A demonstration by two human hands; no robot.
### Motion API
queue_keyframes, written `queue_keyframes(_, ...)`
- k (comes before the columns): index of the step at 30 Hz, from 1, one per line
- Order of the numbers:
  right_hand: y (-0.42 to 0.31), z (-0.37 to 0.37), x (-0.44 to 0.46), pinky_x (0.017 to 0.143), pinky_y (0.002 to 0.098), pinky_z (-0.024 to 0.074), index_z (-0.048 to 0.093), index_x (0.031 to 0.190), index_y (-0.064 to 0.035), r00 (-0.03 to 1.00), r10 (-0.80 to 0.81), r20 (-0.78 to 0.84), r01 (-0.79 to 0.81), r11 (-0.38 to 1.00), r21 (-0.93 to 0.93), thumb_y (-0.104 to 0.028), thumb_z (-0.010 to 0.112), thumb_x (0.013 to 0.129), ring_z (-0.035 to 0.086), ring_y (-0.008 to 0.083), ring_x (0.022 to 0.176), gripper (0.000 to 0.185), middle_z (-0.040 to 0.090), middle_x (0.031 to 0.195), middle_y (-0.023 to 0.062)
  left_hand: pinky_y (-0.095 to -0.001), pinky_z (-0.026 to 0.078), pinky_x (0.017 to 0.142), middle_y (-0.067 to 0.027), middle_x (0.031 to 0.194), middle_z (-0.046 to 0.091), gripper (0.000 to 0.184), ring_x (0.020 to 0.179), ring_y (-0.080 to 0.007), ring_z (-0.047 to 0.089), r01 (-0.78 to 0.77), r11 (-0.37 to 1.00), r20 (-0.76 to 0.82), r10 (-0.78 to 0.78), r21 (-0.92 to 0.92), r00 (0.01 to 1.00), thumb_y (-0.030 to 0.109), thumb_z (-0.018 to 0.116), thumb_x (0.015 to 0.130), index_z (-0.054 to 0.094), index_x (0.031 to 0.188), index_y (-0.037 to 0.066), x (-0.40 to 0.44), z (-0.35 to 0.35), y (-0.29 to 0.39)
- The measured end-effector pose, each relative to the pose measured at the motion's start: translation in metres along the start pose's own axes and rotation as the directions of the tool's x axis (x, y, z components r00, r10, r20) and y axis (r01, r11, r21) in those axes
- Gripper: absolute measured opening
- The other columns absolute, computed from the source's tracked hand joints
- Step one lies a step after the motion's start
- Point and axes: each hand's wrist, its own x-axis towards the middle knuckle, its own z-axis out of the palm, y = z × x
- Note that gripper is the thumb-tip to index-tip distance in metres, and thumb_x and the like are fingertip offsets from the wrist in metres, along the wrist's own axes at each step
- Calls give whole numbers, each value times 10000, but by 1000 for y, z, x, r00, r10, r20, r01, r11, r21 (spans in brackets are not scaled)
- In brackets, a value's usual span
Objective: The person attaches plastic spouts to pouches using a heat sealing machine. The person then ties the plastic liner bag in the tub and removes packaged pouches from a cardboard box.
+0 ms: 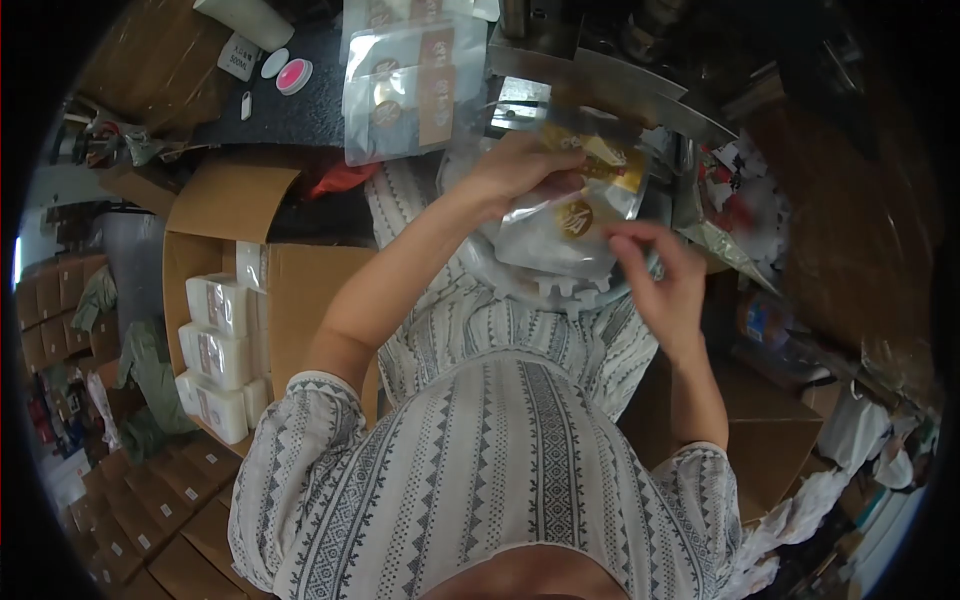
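My left hand (522, 172) is closed on the upper left part of a clear plastic pouch (545, 240) with gold print and a round gold emblem. My right hand (664, 280) is at the pouch's right side, thumb and forefinger pinched close together near its edge. The fingertips are slightly blurred, and what lies between them cannot be made out. Below the pouch, a clear round tub (530, 292) rests at my lap, with white toothed pieces (578, 286) showing under the pouch.
Flat clear pouches (412, 90) lie stacked on the dark table (330, 110). Beside them is a small pot (293, 76) of pink stuff. To the left, an open carton (215, 255) holds several white packs (215, 358). A metal machine (610, 75) stands ahead; more cartons (150, 505) lie lower left.
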Motion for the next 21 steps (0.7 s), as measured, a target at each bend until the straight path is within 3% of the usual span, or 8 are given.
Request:
queue_keyframes(4, 47, 72, -16, 835, 329, 461, 623, 1044, -46, 928, -244, 280, 279, 956, -93, -78, 657, 789, 596, 232, 947, 259, 624, 1038, 109, -221, 533, 673, -119, 861, 668, 271, 759, -131, 656, -57, 998, -4, 57, -32, 998, 190, 634, 881, 628, 983, -60, -7, -3, -3)
queue_keyframes(6, 91, 106, -15, 923, 369, 431, 596, 1126, -62, 851, -315, 421, 448, 854, -265, -100, 672, 764, 556, 261, 1064, 372, 584, 1160, 119, -268, 514, 631, -114, 827, 662, 254, 725, -159, 656, -220, 864, -44, 268, 454, 962, 209, 637, 878, 629, 959, -31, -18, -14, 2)
queue_keyframes(9, 170, 147, -10, 1055, 423, 301, 460, 1322, -109, 900, 10, 435, 306, 694, -651, -147, 714, 723, 354, 249, 1298, 652, 375, 1404, 123, -289, 494, 625, -110, 785, 636, 246, 678, -213, 640, -370, 645, -251, 665, 669, 703, 235, 630, 874, 631, 929, -5, -38, -28, -4)
queue_keyframes(11, 221, 161, -1, 1117, 431, 182, 308, 1426, -150, 875, 197, 443, -48, 945, -325, -270, 715, 719, 221, 295, 1370, 824, 251, 1477, 113, -315, 490, 687, -129, 883, 627, 271, 764, -253, 632, -312, 585, -275, 702, 749, 657, 255, 635, 863, 624, 973, 7, -51, -43, -4)
queue_keyframes(13, 251, 174, 8, 1121, 431, 164, 297, 1430, -150, 888, 158, 432, -7, 944, -329, -303, 701, 729, 214, 298, 1372, 823, 250, 1479, 114, -341, 486, 749, -149, 980, 619, 305, 849, -292, 624, -238, 518, -290, 739, 822, 609, 274, 640, 852, 618, 1017, 19, -55, -65, -4)
queue_keyframes(15, 276, 187, 13, 1129, 430, 128, 276, 1439, -149, 907, 92, 411, 59, 939, -340, -370, 672, 750, 199, 304, 1377, 825, 247, 1481, 117, -427, 396, 939, -190, 1284, 486, 475, 1162, -358, 487, -61, 45, -10, 874, 997, 485, 329, 642, 838, 538, 1202, 43, -45, -89, -16)
queue_keyframes(18, 284, 182, 12, 1137, 429, 92, 254, 1447, -148, 922, 28, 386, 124, 923, -363, -437, 644, 771, 184, 310, 1382, 833, 245, 1484, 120, -522, 255, 1042, -206, 1439, 302, 666, 1331, -395, 272, 99, -78, 0, 782, 992, 624, 373, 639, 823, 389, 1360, 67, -32, -95, -36)
queue_keyframes(21, 260, 171, 17, 1132, 436, 107, 284, 1434, -126, 957, -13, 288, 4, 1000, 31, -457, 618, 797, 189, 320, 1379, 792, 254, 1478, 142, -545, 197, 1067, -222, 1436, 297, 713, 1349, -395, 240, 40, -57, 22, 798, 998, 602, 387, 623, 833, 331, 1400, 70, -23, -101, -48)
